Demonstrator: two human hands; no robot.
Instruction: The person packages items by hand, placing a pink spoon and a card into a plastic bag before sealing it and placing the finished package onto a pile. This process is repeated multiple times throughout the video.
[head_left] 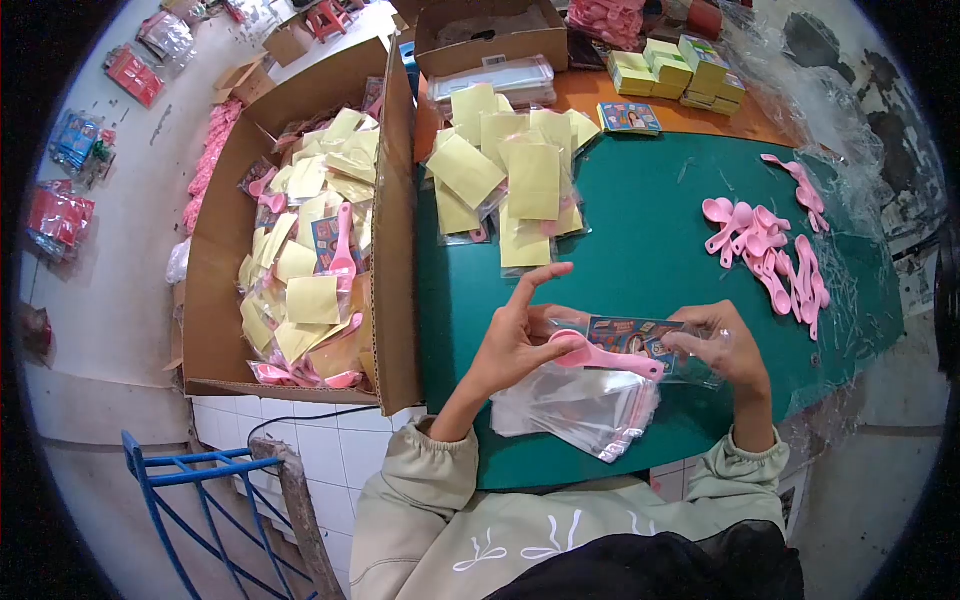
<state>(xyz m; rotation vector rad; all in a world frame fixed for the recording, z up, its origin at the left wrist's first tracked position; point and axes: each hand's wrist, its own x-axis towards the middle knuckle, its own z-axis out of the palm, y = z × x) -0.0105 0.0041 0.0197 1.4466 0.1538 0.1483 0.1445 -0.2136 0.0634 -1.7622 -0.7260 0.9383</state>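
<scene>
A printed card (640, 334) with a blue and orange design sits in a clear plastic bag (712, 372) between my hands. Across its front lies a pink spoon (606, 358), bowl to the left and handle to the right. My left hand (517, 345) grips the spoon's bowl end under the thumb, index finger raised, other fingers partly hidden behind the bag. With thumb on the card's face, my right hand (728, 345) pinches the bag's right side. Beneath them, a fanned stack of clear bags (570, 408) lies at the table's near edge.
Loose pink spoons (762, 240) lie on the green table (650, 220) at right. Packed bags with yellow cards (534, 180) are piled at the back left. A cardboard box (395, 230) full of similar packs stands left. Card stacks (690, 70) sit behind; a blue metal frame (190, 462) stands front left.
</scene>
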